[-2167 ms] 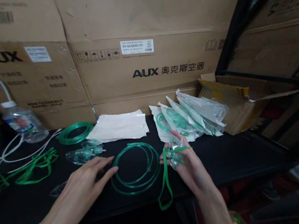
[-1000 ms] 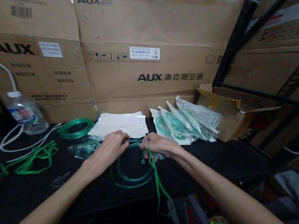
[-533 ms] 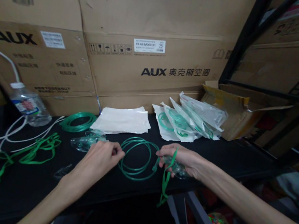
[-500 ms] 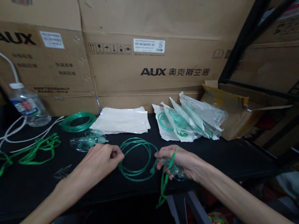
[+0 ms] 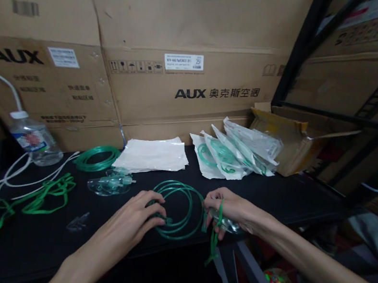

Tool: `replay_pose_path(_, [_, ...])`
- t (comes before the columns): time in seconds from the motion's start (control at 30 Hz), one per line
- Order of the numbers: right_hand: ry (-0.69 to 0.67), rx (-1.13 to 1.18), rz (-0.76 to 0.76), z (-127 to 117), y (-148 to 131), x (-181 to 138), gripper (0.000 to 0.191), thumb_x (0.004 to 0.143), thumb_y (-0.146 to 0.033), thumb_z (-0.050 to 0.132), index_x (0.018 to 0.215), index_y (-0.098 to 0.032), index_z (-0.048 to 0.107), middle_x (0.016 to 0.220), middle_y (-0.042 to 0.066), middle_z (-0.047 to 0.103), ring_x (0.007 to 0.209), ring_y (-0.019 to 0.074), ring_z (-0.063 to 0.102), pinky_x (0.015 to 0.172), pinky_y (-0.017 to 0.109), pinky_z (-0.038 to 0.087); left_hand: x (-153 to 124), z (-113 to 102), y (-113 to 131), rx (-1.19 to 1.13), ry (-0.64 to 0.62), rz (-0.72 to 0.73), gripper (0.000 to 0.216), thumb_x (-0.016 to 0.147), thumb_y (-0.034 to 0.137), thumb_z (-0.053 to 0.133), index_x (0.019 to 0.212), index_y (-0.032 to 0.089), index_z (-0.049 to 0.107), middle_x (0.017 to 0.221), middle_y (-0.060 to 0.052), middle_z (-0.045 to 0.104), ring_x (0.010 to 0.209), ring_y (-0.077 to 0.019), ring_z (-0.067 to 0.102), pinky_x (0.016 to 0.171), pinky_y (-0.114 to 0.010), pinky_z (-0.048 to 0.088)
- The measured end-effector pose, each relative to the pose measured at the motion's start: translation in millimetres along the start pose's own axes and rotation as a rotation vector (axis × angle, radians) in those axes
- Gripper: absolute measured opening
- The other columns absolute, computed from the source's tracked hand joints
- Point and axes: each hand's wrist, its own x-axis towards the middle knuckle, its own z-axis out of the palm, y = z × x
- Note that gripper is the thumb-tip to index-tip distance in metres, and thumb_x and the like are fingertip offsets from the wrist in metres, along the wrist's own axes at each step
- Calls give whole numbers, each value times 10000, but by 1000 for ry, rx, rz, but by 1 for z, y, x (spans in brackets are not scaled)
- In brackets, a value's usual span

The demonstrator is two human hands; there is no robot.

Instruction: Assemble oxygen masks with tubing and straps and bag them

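What moved: the left hand [image 5: 138, 213] had its fingers curled in half a second ago, and now they are opened out more.
Left hand: the fingers bend over the left side of the green tube [image 5: 189, 210], a bit apart from the thumb. I cannot tell if they grip it.
Right hand [image 5: 230, 208]: it is wrapped around a see-through mask [image 5: 231, 225], and a green strap [image 5: 213, 249] hangs down from it.
Green tube: it lies in loops on the black table [image 5: 282, 194], between the two hands. One end [image 5: 168, 220] shows just beside the left thumb.
Left of the left hand: another clear mask [image 5: 110, 184], a rolled green tube [image 5: 84, 162], loose green straps [image 5: 40, 200], and little clear pieces [image 5: 77, 222].
Behind the hands: a white flat stack [image 5: 153, 155] and packs with green tubes inside [image 5: 225, 154].
Far left: a plastic bottle [image 5: 37, 144].
At the back: big brown boxes [image 5: 202, 22].
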Motion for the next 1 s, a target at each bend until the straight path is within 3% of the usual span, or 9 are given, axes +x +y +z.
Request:
replay_pose_path(0.3, [-35, 16, -34, 18, -16, 9, 195, 881, -97, 491, 700, -163, 521, 613, 50, 733, 388, 142, 638, 378, 250, 568, -9, 14, 18, 43, 25, -54, 154, 1000, 222, 532, 1056, 240, 674, 1048, -21, 718, 970, -223, 663, 898, -404, 548])
replay_pose_path(0.47, [-8, -56, -74, 25, -22, 23, 264, 884, -108, 546, 627, -163, 530, 428, -19, 615, 313, 103, 573, 371, 180, 541, -2, 12, 17, 72, 40, -98, 147, 974, 295, 595, 1035, 261, 724, 1075, -28, 715, 1014, -240, 659, 967, -435, 519])
replay_pose_path(0.6, [-13, -114, -95, 21, -22, 28, 300, 861, -132, 640, 578, -154, 540, 417, -12, 616, 286, 83, 546, 370, 156, 525, 15, 6, 6, 168, 105, -154, 343, 990, 387, 557, 1258, 198, 658, 1263, -99, 666, 1199, -270, 596, 1057, -417, 469])
replay_pose_path(0.67, [-25, -122, -92, 19, -22, 29, 302, 857, -140, 662, 582, -157, 538, 428, -14, 624, 298, 83, 559, 388, 158, 538, 28, 2, 2, 309, 57, -243, 498, 986, 406, 560, 1387, 110, 556, 1347, -177, 612, 1254, -314, 566, 1062, -437, 457])
replay_pose_path(0.73, [-31, -123, -81, 18, -22, 29, 291, 869, -143, 649, 602, -163, 535, 437, -14, 634, 309, 91, 572, 395, 174, 552, 43, -1, 0, 422, -56, -324, 523, 995, 360, 543, 1419, 56, 511, 1329, -229, 609, 1202, -340, 607, 1002, -443, 487])
replay_pose_path(0.87, [-46, -115, -59, 17, -23, 29, 257, 889, -123, 595, 644, -166, 531, 460, -3, 656, 315, 106, 585, 388, 197, 558, 60, -5, 1, 469, -175, -350, 327, 1012, 214, 453, 1249, 103, 649, 1154, -182, 676, 980, -297, 707, 828, -377, 532])
replay_pose_path(1.0, [-66, -101, -52, 19, -26, 32, 263, 909, -113, 549, 654, -166, 515, 447, -5, 640, 321, 114, 590, 374, 199, 547, 56, -12, 3, 480, -219, -329, 316, 1006, 155, 410, 1182, 135, 671, 1074, -143, 675, 922, -279, 715, 773, -356, 522])
